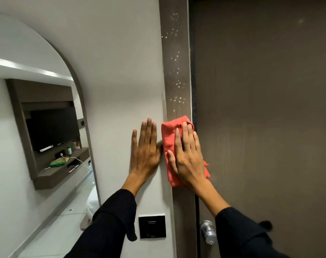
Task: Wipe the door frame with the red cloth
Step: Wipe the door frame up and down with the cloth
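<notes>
The brown door (266, 108) fills everything to the right of the right hand, shut against its jamb; the pale wall (121, 71) spreads to the left of the left hand, which lies on it; further left of that hand an arched mirror (37, 127) hangs, reflecting a dark screen and a shelf with small clutter. Between door and wall runs the door frame (177, 75), a grey-brown upright strip; above the right hand it is flecked with small white specks, and below the wrist it continues plain. The red cloth (169, 146) is pressed flat on the frame under the right hand, folded, its upper edge showing past the fingertips and a lower corner sticking out beside the heel of the palm. The right hand (186, 155) is spread flat, fingers extended upward, palm bearing on the cloth rather than gripping it; the left hand (145, 151) is likewise flat and open on the wall, empty, just beside the cloth. Below the left forearm sits a black wall switch (152, 227); below the right forearm, a silver door knob (206, 231).
</notes>
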